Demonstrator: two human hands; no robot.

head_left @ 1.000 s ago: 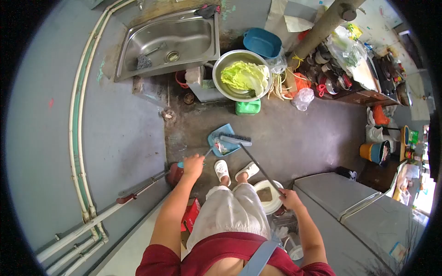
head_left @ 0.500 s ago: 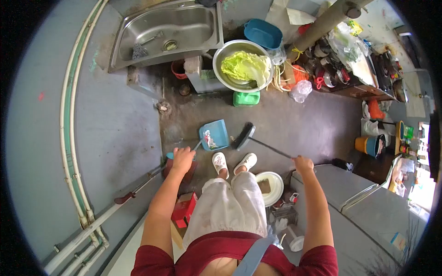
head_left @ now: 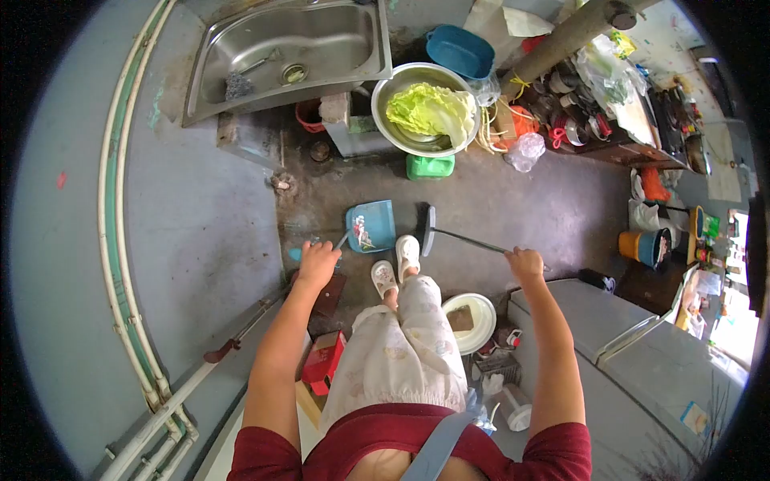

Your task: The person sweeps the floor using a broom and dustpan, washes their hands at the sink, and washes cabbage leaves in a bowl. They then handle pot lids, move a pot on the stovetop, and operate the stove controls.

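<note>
My left hand [head_left: 318, 263] grips the handle of a blue dustpan [head_left: 372, 226] that rests on the dark floor with bits of rubbish in it. My right hand [head_left: 525, 261] holds the long thin handle of a black broom [head_left: 427, 228]. The broom head stands on the floor just right of the dustpan. My feet in white sandals [head_left: 398, 263] are right behind both, one stepped forward beside the broom head.
A steel sink [head_left: 293, 48] is at the top, with a metal bowl of cabbage [head_left: 426, 110] and a green container [head_left: 430, 166] near it. A white bucket [head_left: 469, 321] and grey cabinet [head_left: 642, 361] sit right. A red box [head_left: 322, 358] lies by my left leg.
The broom left the dustpan and swung right, its head now upright beside it. My right hand rose outward. One foot stepped forward. The view shifted slightly towards the sink.
</note>
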